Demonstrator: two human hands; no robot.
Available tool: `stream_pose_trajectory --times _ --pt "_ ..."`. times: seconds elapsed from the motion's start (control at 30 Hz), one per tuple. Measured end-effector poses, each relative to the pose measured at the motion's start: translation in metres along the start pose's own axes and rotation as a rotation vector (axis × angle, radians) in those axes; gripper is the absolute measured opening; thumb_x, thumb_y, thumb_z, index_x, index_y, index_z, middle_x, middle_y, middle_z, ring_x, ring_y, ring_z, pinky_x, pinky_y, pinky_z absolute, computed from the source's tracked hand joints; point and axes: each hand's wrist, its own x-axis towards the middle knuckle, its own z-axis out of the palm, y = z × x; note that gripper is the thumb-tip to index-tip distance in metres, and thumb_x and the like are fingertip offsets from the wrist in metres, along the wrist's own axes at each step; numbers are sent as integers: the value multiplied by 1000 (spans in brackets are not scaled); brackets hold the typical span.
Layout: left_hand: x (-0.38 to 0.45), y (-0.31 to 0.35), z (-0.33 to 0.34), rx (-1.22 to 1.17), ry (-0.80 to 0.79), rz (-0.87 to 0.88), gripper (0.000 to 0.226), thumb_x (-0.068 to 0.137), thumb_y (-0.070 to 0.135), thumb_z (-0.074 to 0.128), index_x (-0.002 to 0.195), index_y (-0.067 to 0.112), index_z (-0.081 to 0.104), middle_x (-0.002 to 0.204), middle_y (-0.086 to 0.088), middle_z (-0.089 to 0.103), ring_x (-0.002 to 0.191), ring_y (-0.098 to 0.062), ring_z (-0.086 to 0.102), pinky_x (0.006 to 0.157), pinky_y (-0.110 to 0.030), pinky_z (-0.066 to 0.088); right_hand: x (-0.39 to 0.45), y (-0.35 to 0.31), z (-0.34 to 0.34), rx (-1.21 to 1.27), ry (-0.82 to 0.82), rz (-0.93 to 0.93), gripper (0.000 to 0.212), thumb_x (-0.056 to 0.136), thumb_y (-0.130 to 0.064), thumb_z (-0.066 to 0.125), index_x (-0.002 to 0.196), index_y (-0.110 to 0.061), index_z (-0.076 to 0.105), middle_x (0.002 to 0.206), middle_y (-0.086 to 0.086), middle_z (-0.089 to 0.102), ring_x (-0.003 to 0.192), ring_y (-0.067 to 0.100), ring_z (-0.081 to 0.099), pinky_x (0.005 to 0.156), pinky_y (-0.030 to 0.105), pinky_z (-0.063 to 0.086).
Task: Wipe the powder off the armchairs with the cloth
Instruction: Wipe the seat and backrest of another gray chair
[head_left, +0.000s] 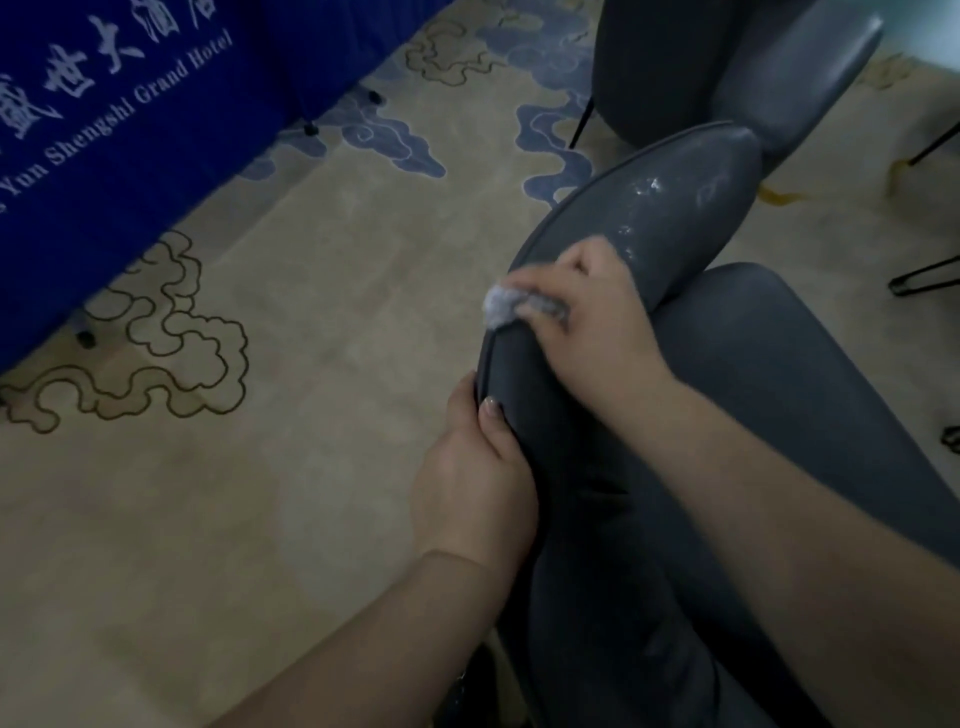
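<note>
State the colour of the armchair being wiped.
Dark grey armchair, dusted with white powder; head view.

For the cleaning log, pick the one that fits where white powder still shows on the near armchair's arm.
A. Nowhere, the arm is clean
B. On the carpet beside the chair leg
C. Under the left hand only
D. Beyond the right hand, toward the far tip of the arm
D. The white powder streaks lie on the armchair arm past the right hand, which presses the cloth; the left hand grips the arm's near edge.

floor: beige carpet (322, 291), cloud pattern | on it: grey armchairs (675, 218), blue-draped table (104, 171)
</note>
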Motion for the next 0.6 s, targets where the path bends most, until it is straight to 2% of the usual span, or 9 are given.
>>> stream_pose_trajectory --times 0.1,0.17,0.23,0.33,0.4,0.5,0.6 --pt "1 -1 1 -8 5 1 39 101 35 27 138 33 41 112 -7 66 100 -30 59 72 -33 39 19 13 5 32 86 160 27 82 -15 65 105 -28 73 98 2 41 92 26 54 91 31 46" --pt "1 -1 1 6 -5 -4 38 101 36 26 136 34 40 111 -7 66 99 -31 60 72 -34 41 -3 0 7 89 101 152 26 83 -16 63 105 -26 72 99 2 41 89 20 53 88 23 45" --pt "2 2 -1 32 -39 -15 35 101 36 25 133 35 40 110 -6 66 98 -31 60 71 -34 39 -35 -15 3 152 46 112 26 84 -14 63 106 -26 72 97 -1 41 87 12 50 85 16 43" --pt "13 9 -3 61 -50 -12 36 101 36 25 133 34 40 112 -4 65 100 -28 60 72 -32 39 -30 -4 -2 100 20 1 29 83 -11 64 108 -24 72 96 0 42 88 15 49 85 22 44" --pt "30 19 0 102 -34 38 38 102 36 26 137 31 40 116 -5 64 104 -30 59 72 -31 36 2 20 0 45 83 25 30 82 -13 63 108 -25 72 95 2 41 88 20 51 86 28 46" --pt "67 40 12 172 -34 66 37 103 33 26 136 25 40 122 -10 61 110 -32 56 78 -34 36 28 42 2 106 161 157 31 83 -13 64 109 -29 71 98 -1 40 90 21 54 90 14 41" --pt "99 60 24 242 -63 112 39 103 32 26 139 22 38 127 -12 59 116 -33 54 88 -35 39 -4 36 2 198 183 187 31 85 -12 63 113 -25 69 97 -4 38 91 12 51 88 12 40"
